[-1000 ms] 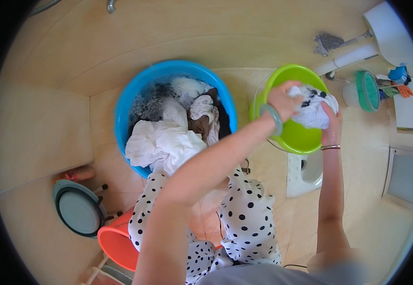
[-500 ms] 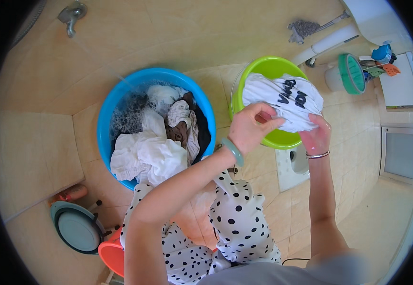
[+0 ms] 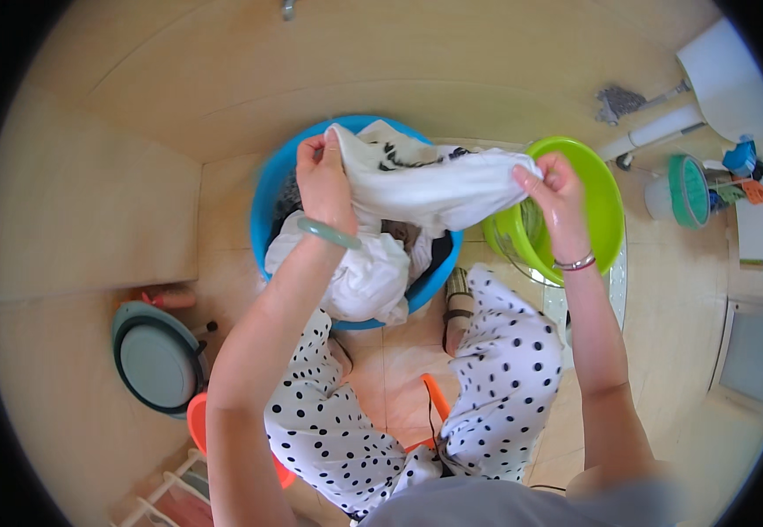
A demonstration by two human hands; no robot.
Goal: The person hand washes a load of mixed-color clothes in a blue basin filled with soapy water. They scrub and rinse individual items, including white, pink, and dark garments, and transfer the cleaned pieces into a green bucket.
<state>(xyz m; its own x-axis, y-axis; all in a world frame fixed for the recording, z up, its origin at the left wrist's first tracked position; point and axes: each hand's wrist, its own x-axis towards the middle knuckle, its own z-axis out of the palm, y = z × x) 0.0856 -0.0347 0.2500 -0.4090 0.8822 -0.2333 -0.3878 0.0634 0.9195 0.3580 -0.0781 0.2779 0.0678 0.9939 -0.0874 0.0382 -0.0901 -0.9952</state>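
Note:
A white garment with black lettering [image 3: 434, 189], perhaps a T-shirt, is stretched between my hands. My left hand [image 3: 326, 180] pinches its left end above the blue basin [image 3: 263, 206]. At the other end, my right hand [image 3: 560, 195] grips the cloth between thumb and fingers, over the left side of the lime-green bucket [image 3: 605, 215]. Below the stretched cloth, the basin holds a bunched white garment [image 3: 368, 281] along with dark and brown clothes, partly hidden by the cloth and my left arm.
Grey-green folded basins [image 3: 157, 364] lean at the lower left beside a white rack [image 3: 166, 487]. A white bin with a green liner [image 3: 687, 191] stands at the right. A tap [image 3: 288, 9] shows at the top, a mop head [image 3: 617, 104] at the upper right.
The lettered garment has moved left from over the green bucket and is now spread wide between my hands above the blue basin. My hands have moved apart. The view has shifted.

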